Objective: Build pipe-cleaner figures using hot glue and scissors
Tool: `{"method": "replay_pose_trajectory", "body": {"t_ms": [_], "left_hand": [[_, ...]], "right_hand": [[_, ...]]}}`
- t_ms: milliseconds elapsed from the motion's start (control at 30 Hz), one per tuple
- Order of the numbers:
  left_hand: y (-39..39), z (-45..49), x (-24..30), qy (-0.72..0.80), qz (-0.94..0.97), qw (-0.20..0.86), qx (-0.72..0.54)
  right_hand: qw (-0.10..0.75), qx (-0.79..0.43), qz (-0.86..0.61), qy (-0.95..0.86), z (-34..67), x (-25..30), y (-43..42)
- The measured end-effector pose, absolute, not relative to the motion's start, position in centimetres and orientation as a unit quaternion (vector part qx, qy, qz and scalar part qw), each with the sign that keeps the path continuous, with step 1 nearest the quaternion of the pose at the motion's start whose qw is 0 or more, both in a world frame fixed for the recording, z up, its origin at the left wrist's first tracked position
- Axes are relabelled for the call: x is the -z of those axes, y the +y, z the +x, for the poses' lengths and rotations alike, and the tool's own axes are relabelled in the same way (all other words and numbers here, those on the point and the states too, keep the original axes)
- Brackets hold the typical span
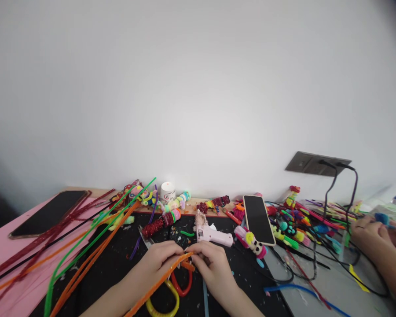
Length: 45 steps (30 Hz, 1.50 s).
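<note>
Low in the middle of the head view, my left hand (161,259) and my right hand (214,263) face each other, fingertips close together. Both pinch an orange pipe cleaner (158,284), which trails down past my left wrist; a short orange coil (188,265) hangs at the fingertips. Under them lie scissors with a yellow loop (175,294) and a red loop (185,290) on the black mat (95,290). Just beyond my hands are a pale glue gun (216,235) and a dark red tinsel figure (158,224).
Loose green pipe cleaners (66,259) and dark red ones (46,235) spread over the left. One phone (49,213) lies left, another (259,220) right of centre, beside a pink figure (251,242). A paper cup (168,191) stands by the wall. At far right another person's hands (371,233) hold something blue; cables (353,189) hang there.
</note>
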<state>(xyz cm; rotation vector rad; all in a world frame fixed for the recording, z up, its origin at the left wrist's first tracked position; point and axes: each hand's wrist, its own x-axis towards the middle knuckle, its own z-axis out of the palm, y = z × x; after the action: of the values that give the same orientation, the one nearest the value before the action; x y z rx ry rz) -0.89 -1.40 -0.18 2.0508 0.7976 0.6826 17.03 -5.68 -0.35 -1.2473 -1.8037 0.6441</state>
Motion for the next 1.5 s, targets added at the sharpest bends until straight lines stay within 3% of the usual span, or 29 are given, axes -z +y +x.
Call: {"method": "replay_pose_trajectory", "body": {"t_ms": [1500], "left_hand": [[-1.98, -1.11, -0.19, 0.280, 0.850, 0.361, -0.261]], "right_hand": [[0.414, -0.266, -0.507, -0.708, 17.14, 0.85, -5.52]]}}
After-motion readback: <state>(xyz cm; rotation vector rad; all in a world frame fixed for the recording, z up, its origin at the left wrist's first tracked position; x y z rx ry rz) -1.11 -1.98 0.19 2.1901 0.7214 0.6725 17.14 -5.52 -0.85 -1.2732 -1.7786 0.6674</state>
